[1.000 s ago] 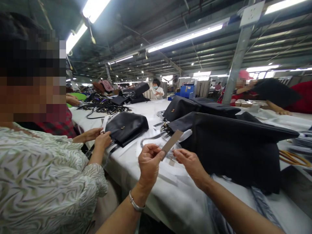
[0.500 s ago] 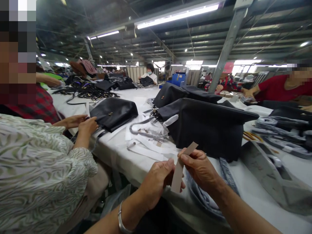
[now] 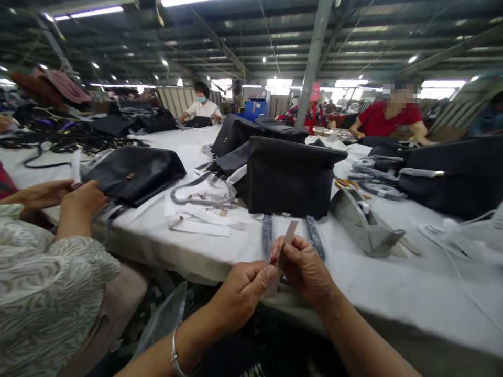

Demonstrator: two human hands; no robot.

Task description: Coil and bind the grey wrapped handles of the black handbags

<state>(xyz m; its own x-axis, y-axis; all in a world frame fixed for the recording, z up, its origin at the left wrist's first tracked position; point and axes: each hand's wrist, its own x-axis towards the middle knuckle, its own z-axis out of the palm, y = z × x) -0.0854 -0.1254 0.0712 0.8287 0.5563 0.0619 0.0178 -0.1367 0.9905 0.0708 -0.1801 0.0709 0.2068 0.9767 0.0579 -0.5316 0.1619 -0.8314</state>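
Both my hands are in front of the table's near edge, gripping one narrow grey-beige strip (image 3: 290, 233) of thin, card-like material. My right hand (image 3: 308, 267) pinches its upper part between thumb and fingers, and the top end sticks up above them. Lower down, my left hand (image 3: 245, 285) presses the strip between its thumb and bent fingers, partly hiding it. Behind them on the table stands a large black bag (image 3: 288, 180), its strap (image 3: 315, 238) wrapped in clear plastic and hanging down toward my hands.
White paper strips (image 3: 204, 220) lie left of the bag. To the right are a grey metal holder (image 3: 363, 225), yellow-handled scissors (image 3: 346, 183) and another black bag (image 3: 459, 175). At left, a co-worker's hands (image 3: 80, 201) touch a black bag (image 3: 135, 173). Other people work across the white table (image 3: 393, 283).
My view has swung to the right. The strip has turned more edge-on, and my left thumb now presses against it close to my right fingers.
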